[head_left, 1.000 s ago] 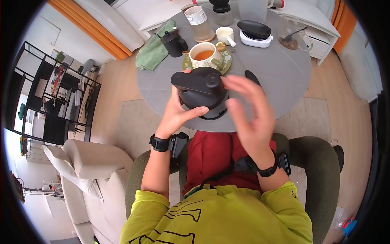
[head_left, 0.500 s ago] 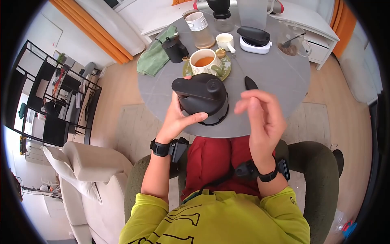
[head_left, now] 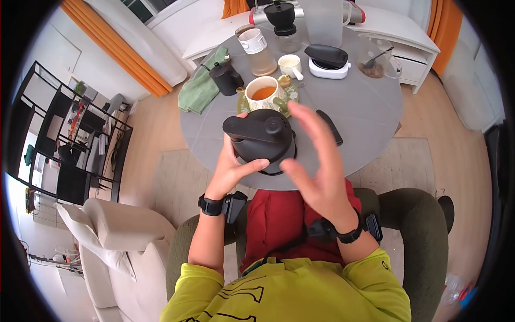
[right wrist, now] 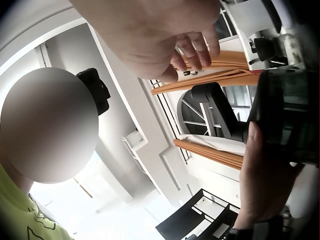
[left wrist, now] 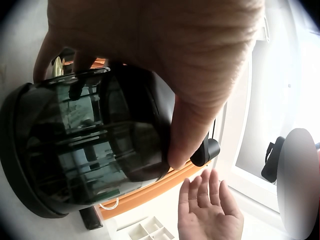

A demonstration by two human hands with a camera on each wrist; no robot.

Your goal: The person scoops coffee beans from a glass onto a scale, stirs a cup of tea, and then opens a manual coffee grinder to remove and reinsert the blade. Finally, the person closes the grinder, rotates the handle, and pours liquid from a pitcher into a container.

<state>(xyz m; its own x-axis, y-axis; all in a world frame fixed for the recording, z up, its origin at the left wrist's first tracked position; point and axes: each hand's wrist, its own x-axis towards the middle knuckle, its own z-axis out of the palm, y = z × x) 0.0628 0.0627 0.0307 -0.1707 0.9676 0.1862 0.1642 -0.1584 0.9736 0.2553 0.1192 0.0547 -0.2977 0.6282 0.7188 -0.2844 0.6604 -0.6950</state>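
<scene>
A black hand-crank grinder [head_left: 279, 146] stands upright at the table's near edge. Its crank handle [head_left: 249, 129] lies across the domed top, the knob toward the left. My left hand [head_left: 229, 170] grips the side, thumb near me and fingers round the far side. In the left wrist view the see-through dark body [left wrist: 95, 150] shows below that grip. My right hand [head_left: 324, 174] hovers just right of the grinder, fingers extended and thumb apart, holding nothing. The right wrist view shows the raised crank arm [right wrist: 212, 100] below those fingers.
Behind the grinder, a mug [head_left: 255, 105] of amber liquid sits on a green saucer [head_left: 293, 95]. A long black object [head_left: 330, 127] lies to the right. Farther back are a black pot [head_left: 227, 80], green cloth [head_left: 198, 94], white scale [head_left: 328, 72] and glass jug [head_left: 387, 68].
My right hand drew back rightward with bent fingers, then came forward and left again with them extended. The left hand keeps its grip, and the crank handle's direction looks the same.
</scene>
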